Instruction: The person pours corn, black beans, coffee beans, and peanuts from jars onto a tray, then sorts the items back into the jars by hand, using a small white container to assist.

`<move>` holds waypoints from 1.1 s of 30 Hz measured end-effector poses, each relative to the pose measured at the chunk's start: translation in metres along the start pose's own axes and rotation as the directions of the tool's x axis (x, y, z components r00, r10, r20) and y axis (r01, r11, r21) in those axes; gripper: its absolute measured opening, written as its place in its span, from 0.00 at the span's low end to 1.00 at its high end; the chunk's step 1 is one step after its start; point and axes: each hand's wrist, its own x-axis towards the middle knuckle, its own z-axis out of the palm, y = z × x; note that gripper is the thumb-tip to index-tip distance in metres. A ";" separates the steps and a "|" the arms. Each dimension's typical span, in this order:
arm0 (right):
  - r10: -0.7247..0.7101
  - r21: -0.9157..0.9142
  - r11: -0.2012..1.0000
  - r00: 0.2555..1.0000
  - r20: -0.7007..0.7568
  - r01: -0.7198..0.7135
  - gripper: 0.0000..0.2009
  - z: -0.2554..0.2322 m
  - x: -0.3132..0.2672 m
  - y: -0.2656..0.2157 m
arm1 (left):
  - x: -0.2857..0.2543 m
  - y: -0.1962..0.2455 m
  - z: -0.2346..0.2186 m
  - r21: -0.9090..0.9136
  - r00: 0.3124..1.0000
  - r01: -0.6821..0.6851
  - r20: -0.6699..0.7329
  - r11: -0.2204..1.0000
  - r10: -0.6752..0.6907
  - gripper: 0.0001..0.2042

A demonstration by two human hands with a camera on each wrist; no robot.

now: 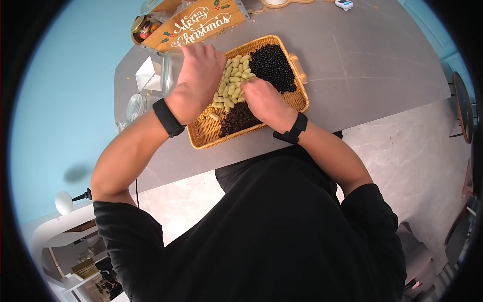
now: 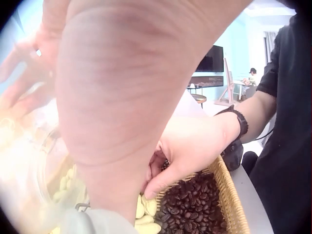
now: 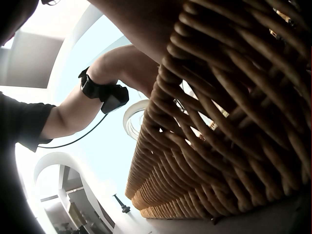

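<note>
A wicker tray (image 1: 204, 138) holds unshelled peanuts (image 1: 232, 80), black beans (image 1: 274, 63), dark coffee beans (image 2: 187, 207) and a few yellow kernels (image 1: 205, 115). My left hand (image 1: 201, 70) grips a clear glass jar (image 1: 172, 70) at the tray's left side, its fingers spread around the glass. Bright glare washes out much of that jar in the left wrist view. With fingers curled down into the peanuts, my right hand (image 1: 266, 103) grips some at the middle of the tray. Its fingertips are mostly hidden. The right wrist view shows the tray's woven outer wall (image 3: 209, 141) close up.
A white folded-paper box (image 1: 149, 74) and a glass lid (image 1: 136, 106) sit left of the jar. Behind them stands a wooden Merry Christmas crate (image 1: 201, 25). A small white device (image 1: 344, 4) lies at the table's far edge. Another person (image 2: 252, 77) sits in the background.
</note>
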 end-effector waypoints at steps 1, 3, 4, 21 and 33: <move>0.006 -0.006 1.000 1.000 0.002 -0.006 0.04 -0.001 0.000 -0.001 | -0.001 -0.005 -0.007 -0.011 1.000 0.003 0.026 1.000 -0.003 0.50; 0.027 -0.006 1.000 0.999 0.024 -0.027 0.03 0.000 0.001 -0.002 | -0.004 -0.010 -0.010 -0.017 0.999 0.009 0.033 1.000 -0.008 0.52; 0.043 0.001 0.999 0.998 0.043 -0.043 0.04 0.000 0.001 -0.001 | -0.006 -0.012 -0.009 -0.012 1.000 0.010 0.015 1.000 -0.010 0.52; 0.023 0.271 0.963 0.998 -0.052 -0.008 0.41 -0.045 0.011 -0.046 | -0.058 -0.040 0.086 -0.851 0.853 -0.242 0.041 -0.465 -0.520 0.53; 0.061 0.763 0.647 0.998 -0.034 -0.013 0.74 -0.065 0.000 -0.047 | -0.079 0.035 0.025 -0.636 0.743 -0.582 -0.162 -0.507 -0.650 0.73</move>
